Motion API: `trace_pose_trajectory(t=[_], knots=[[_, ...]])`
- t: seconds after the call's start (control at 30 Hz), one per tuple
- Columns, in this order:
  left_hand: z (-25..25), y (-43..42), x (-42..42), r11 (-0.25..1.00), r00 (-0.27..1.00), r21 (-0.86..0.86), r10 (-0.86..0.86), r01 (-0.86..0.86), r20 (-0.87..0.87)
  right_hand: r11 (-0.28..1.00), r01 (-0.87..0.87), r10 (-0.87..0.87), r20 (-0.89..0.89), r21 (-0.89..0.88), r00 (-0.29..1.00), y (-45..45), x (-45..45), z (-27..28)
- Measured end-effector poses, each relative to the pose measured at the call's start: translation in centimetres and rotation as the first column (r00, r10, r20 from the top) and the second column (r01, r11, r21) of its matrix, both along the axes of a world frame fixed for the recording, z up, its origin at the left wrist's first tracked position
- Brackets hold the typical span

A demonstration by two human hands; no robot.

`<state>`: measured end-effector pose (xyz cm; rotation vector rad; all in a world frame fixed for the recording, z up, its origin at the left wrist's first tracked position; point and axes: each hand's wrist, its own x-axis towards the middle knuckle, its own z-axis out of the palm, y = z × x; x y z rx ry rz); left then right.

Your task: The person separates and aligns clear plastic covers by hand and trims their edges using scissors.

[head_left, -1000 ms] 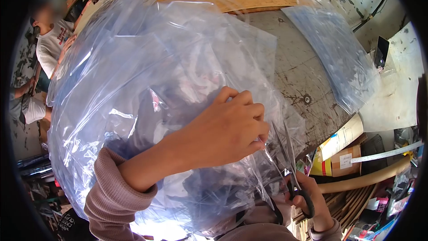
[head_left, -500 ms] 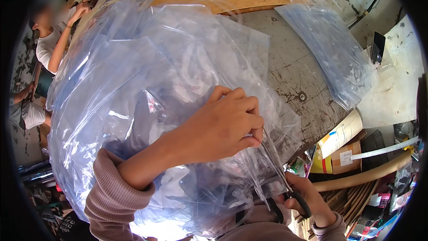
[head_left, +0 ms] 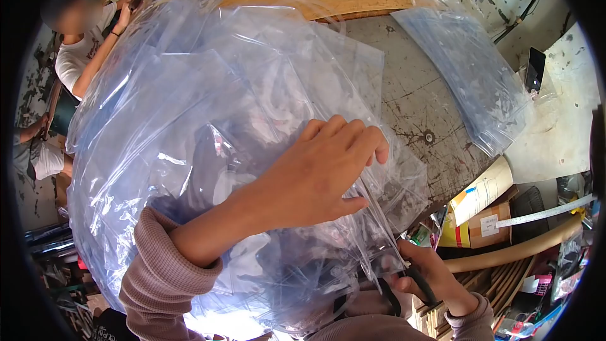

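A big heap of clear plastic sheets [head_left: 183, 95] spreads over the table in front of me. My left hand [head_left: 328, 170] reaches across the heap, palm down, its thumb apart from the curved fingers; nothing shows gripped in it. At the lower right, my right hand [head_left: 432, 275] is closed round the black handles of a pair of scissors [head_left: 421, 285]. The scissor blades point up and left toward my left hand, along a folded plastic edge, and are partly lost among the shiny film. Some fingers of the right hand are hidden.
A flat stack of plastic sheets [head_left: 470, 76] lies on the scratched tabletop [head_left: 410, 82], near a phone [head_left: 534, 68]. A cardboard box [head_left: 491, 224] and a long tan roll [head_left: 517, 254] are at the right. Another person [head_left: 79, 57] works at the far left.
The fingers of my left hand have spread and lifted from their pinch near the blades. My right hand with the scissors has shifted slightly left. The other person's arms have moved.
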<state>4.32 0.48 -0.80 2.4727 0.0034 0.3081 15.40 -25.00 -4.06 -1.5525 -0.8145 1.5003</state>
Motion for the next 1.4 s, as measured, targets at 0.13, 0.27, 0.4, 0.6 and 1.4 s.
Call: trace_pose_trajectory(t=[0.13,0.27,0.4,0.6,1.4], knots=[[-0.1,-0.1,0.0,0.997,0.997,-0.044,0.063,-0.061,0.036,0.996,0.038,-0.042,0.049,0.086,0.998,1.2,-0.5,0.1],[-0.2,-0.2,0.0,0.995,0.995,-0.048,0.088,-0.086,0.046,0.999,-0.01,0.005,0.129,0.043,0.992,1.8,-0.4,0.6],[-0.2,-0.4,-0.1,0.99,0.991,-0.067,0.125,-0.122,0.04,1.0,-0.001,0.0,0.126,0.01,0.992,1.9,-0.5,1.0],[-0.1,-0.6,-0.1,0.984,0.988,-0.097,0.15,-0.147,0.022,0.999,0.031,-0.032,0.123,0.017,0.992,2.7,-1.1,2.0],[-0.1,-0.7,0.0,0.976,0.986,-0.139,0.167,-0.166,-0.007,0.999,-0.032,0.022,0.274,0.033,0.962,2.8,-0.9,1.7]])
